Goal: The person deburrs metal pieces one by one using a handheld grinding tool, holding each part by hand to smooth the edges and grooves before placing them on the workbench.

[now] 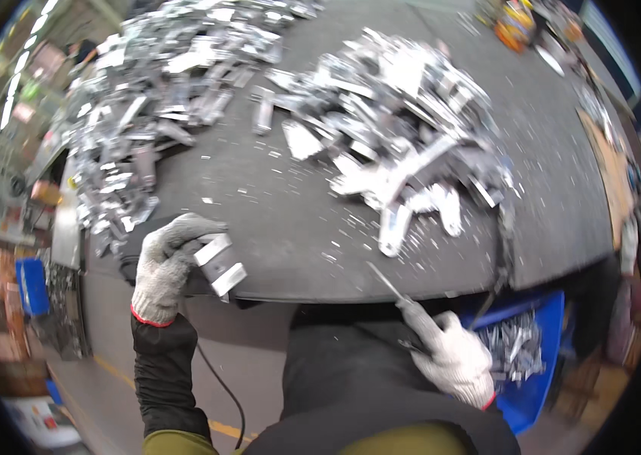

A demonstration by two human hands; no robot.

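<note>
Both of my hands wear pale knitted gloves with red cuffs. At the table's near edge, my left hand (163,267) is closed around a small silver metal bracket (222,267) with raised ends. Its fingers curl over the far side of the part. Lower and to the right, my right hand (453,355) wraps round a thin rod-like metal hand tool (386,282), its index finger stretched along it. The tool's tip points up and left over the table edge, apart from the bracket. Its handle is mostly hidden in the glove.
A heap of shiny metal parts (411,114) lies mid-table; a larger pile (176,83) spreads along the left. Small metal chips dot the dark tabletop (275,227). A blue bin (552,334) holding metal pieces stands below the edge at right. A dark cable (222,379) hangs at lower left.
</note>
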